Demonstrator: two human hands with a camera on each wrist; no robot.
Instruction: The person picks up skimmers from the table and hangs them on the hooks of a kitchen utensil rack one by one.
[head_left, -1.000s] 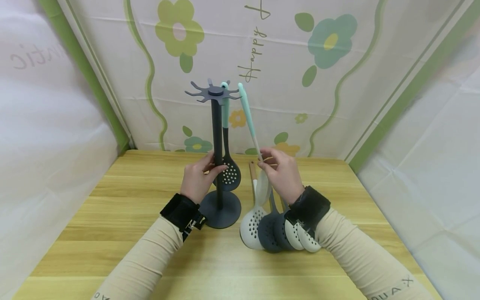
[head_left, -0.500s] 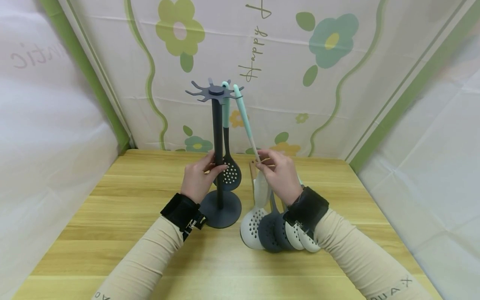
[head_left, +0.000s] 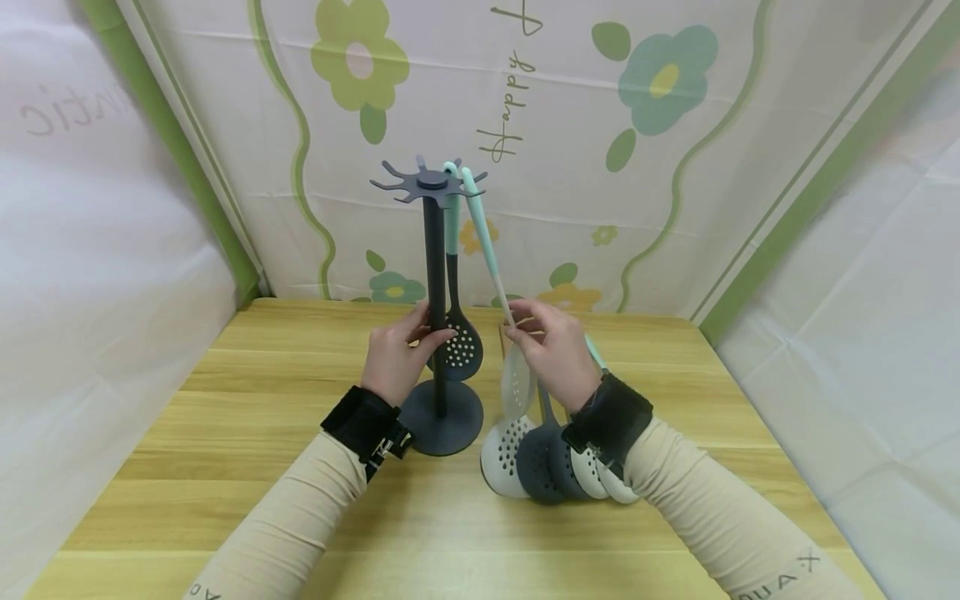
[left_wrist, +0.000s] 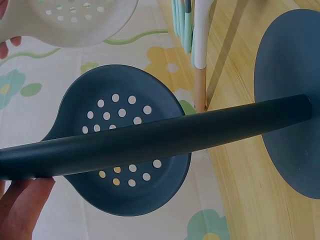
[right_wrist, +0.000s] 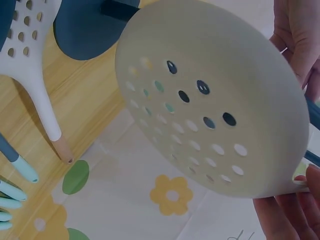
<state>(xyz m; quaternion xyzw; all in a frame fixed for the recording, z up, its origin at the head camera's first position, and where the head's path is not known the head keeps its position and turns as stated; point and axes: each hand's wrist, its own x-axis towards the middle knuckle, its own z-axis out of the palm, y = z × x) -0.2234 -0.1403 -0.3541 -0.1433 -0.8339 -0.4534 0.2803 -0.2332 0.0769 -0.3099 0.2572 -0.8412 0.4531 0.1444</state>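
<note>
left hand [head_left: 396, 360] gripping the black rack [head_left: 434, 258] mid-frame, right hand [head_left: 561, 350] pinching a white skimmer [head_left: 516, 382], more utensils [head_left: 542, 467] kinda bunched up below centre

In the head view, your right hand [head_left: 558, 350] and its black strap [head_left: 613, 423] are hiding parts of the lying utensils [head_left: 537, 462], and the stand's pole [head_left: 435, 267] is covering part of the dark skimmer [head_left: 468, 343]; the left wrist view is cutting off the base [left_wrist: 292, 150], the right the handle of your pale skimmer [right_wrist: 219, 102]
</note>
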